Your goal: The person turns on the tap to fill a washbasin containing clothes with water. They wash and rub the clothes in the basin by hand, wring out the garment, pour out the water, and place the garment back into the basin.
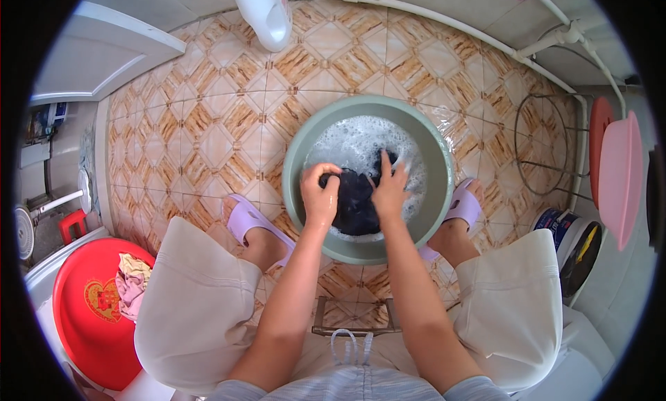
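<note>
A green-grey basin (294, 146) of foamy, soapy water stands on the tiled floor between my feet. In it lies a wet black cloth (355, 205), bunched up and partly under the suds; its exact kind I cannot make out. My left hand (320, 198) is closed on the cloth's left edge, thumb and fingers curled round it. On the other side, my right hand (390, 191) has its fingers spread and touches the cloth's right part, with a dark bit of it showing beyond the fingertips.
A red basin (83, 331) holding pink and yellow cloths (133, 284) sits at the lower left. A white bottle (267, 19) stands at the far side. To the right are a wire rack (544, 144), a pink basin (619, 175) and a bucket (565, 243). White pipes (444, 23) run along the wall.
</note>
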The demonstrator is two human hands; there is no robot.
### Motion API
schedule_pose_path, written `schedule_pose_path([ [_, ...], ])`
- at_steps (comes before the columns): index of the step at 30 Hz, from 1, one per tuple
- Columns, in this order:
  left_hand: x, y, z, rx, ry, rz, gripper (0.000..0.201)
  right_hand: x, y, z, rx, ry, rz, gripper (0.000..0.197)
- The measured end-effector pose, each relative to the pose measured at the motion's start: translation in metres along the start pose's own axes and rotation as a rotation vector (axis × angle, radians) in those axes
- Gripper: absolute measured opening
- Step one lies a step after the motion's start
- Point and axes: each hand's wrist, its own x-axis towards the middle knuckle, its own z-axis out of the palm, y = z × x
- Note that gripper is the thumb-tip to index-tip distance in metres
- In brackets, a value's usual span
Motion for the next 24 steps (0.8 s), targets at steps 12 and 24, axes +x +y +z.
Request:
schedule_pose_path([
  [12,-0.051,0.022,0.02,0.848,-0.136,0.152,0.058,0.066,0.013,0.017,-0.037,-0.165,-0.053,0.03],
  [24,-0.075,-0.014,0.026,1.025,-0.442,-0.088,0.106,0.004,-0.002,-0.062,0.697,0.132,0.029,0.028],
])
